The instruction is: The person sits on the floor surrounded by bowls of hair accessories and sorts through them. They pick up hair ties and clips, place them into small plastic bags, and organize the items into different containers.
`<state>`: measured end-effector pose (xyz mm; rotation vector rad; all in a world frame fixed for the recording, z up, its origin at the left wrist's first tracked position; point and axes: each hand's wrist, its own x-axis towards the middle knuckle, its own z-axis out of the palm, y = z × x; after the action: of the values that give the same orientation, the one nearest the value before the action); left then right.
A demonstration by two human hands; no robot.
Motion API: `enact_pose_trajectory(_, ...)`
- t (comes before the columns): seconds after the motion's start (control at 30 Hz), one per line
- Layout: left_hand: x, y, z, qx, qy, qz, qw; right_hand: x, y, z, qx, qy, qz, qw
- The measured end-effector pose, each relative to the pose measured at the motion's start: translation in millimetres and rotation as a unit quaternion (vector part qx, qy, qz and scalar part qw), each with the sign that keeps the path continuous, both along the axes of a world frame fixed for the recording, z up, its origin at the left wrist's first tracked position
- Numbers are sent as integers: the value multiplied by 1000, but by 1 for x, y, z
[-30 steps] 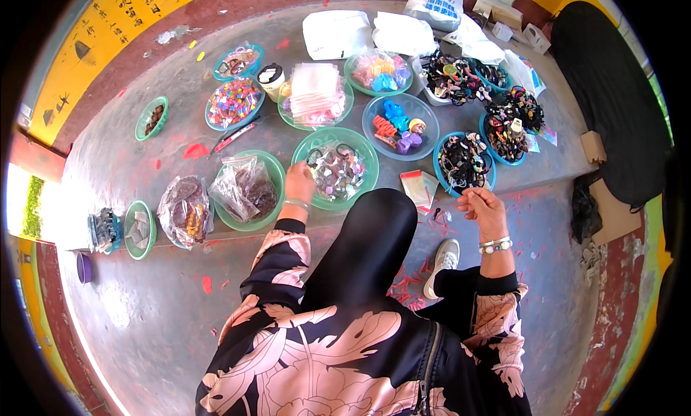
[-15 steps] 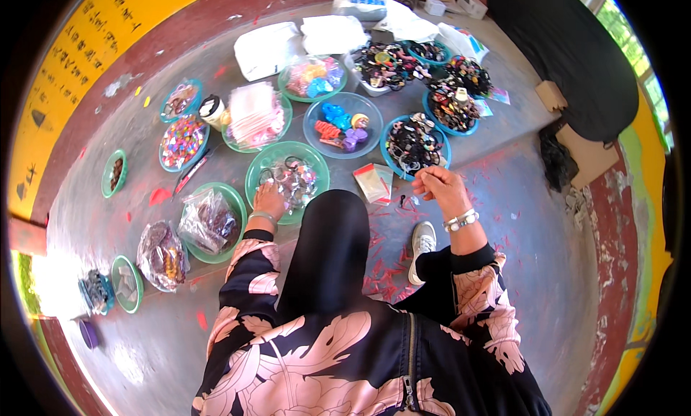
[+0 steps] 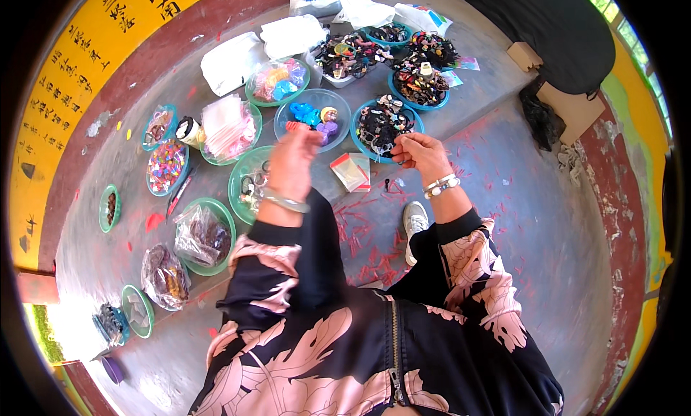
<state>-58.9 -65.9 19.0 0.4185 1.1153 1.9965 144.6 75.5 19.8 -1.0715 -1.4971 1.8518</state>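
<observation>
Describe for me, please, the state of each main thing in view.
Left hand: raised, motion-blurred, grip unclear
Right hand: thumb and fingers drawn together; anything held is unclear
Blue basin nearest the right hand: filled with dark hair ties
Clear bowl: holding colourful pieces, partly hidden by the left hand
Flat packet: lying flat
Black bag: crumpled
Jacket zip: mostly fastened

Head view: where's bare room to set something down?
Bare floor lies between the right sleeve and peeling wall. A smaller patch separates the rightmost blue bowl from the cardboard box. It's crowded around the clear bowl, behind the left hand.
</observation>
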Motion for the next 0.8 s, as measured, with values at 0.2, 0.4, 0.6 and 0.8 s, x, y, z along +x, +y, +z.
enact_pose_trajectory(0.2,60,43,-158,-303,-173,-23,937,3,-3,3,-8,39,8,999)
enact_pose_trajectory(0.4,47,42,-255,-515,-22,7,857,21,1,6,-4,25,10,1000)
enact_pose_trajectory(0.6,29,47,-306,-482,-34,-51,874,15,-2,17,-18,40,30,999)
enact_pose_trajectory(0.8,33,66,-312,-475,-161,49,864,11,0,15,-17,35,41,998)
